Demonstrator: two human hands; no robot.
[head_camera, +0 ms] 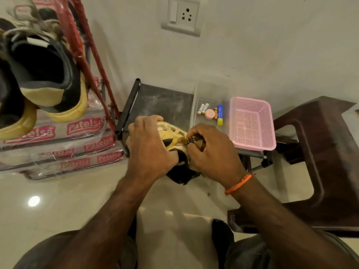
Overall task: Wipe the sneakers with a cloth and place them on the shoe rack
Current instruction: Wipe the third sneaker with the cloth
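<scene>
A black and tan sneaker (171, 138) is held sole-up in front of a low dark table. My left hand (149, 144) grips its left side, fingers curled over the sole edge. My right hand (209, 150) grips a dark patterned cloth (196, 141) bunched against the sneaker's sole. Most of the shoe is hidden by both hands. At the upper left, a matching black and tan sneaker (46, 74) sits heel-out on the red shoe rack (91, 61), with another shoe (11, 105) beside it.
The dark table (161, 101) carries a clear tray (206, 98) with batteries, a pink disc and a glue stick, and a pink basket (250, 123). A brown plastic stool (318, 152) stands at right. Wrapped Patelsa packs (64, 148) lie under the rack. A wall socket (181, 15) is above.
</scene>
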